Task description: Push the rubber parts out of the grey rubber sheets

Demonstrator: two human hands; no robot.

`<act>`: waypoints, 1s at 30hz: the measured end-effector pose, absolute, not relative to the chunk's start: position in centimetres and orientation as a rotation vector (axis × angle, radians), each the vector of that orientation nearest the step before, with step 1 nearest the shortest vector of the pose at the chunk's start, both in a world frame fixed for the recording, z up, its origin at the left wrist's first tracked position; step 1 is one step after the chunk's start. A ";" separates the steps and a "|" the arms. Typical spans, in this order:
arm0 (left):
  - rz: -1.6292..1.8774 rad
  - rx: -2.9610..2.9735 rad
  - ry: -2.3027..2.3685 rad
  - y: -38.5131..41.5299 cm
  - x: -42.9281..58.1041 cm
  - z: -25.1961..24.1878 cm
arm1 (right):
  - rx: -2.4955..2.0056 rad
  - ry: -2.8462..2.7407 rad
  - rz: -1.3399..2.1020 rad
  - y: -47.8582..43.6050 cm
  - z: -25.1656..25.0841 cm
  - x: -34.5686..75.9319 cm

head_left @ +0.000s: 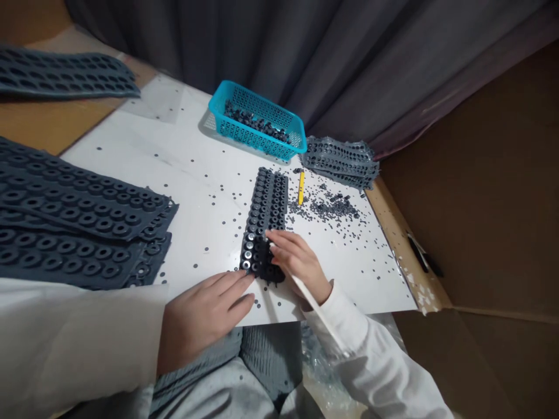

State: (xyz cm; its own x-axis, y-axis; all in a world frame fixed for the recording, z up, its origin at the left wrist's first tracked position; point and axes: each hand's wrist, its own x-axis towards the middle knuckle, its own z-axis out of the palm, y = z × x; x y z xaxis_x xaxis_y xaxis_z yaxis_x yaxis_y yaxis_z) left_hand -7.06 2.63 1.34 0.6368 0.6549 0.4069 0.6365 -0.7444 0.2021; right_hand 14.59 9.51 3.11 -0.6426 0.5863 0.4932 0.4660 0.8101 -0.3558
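A narrow dark rubber sheet with rows of raised round rings lies lengthwise on the white table in front of me. My left hand lies flat, fingers stretched, with its fingertips at the sheet's near left corner. Over the near right part of the sheet, my right hand is closed on a thin white stick, whose long end slants back along my sleeve. The stick's working tip is hard to make out among the fingers. A few rings near my left fingertips look shiny.
A turquoise basket holding small dark pieces stands at the back. Right of the sheet are a yellow tool and scattered dark bits. Perforated sheets lie behind them. More ringed sheets are stacked at left.
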 end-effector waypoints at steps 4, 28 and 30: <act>0.724 2.798 1.156 2.6 -6.8 1.5 | -0.878 -2.174 0.542 9.2 3.7 14.9; 0.787 2.772 1.202 2.8 -6.5 2.1 | -0.794 -2.329 0.512 10.3 3.2 14.2; 0.807 2.786 1.199 2.8 -6.5 2.1 | -0.756 -2.330 0.628 10.2 3.2 14.0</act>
State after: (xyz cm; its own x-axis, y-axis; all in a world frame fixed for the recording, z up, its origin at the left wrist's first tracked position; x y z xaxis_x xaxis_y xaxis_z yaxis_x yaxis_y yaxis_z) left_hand -6.48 2.83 2.11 0.5761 0.6789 0.4552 0.6774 -0.7082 0.1990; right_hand 14.04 10.20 3.19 -0.6553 0.6438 0.3952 0.3579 0.7253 -0.5881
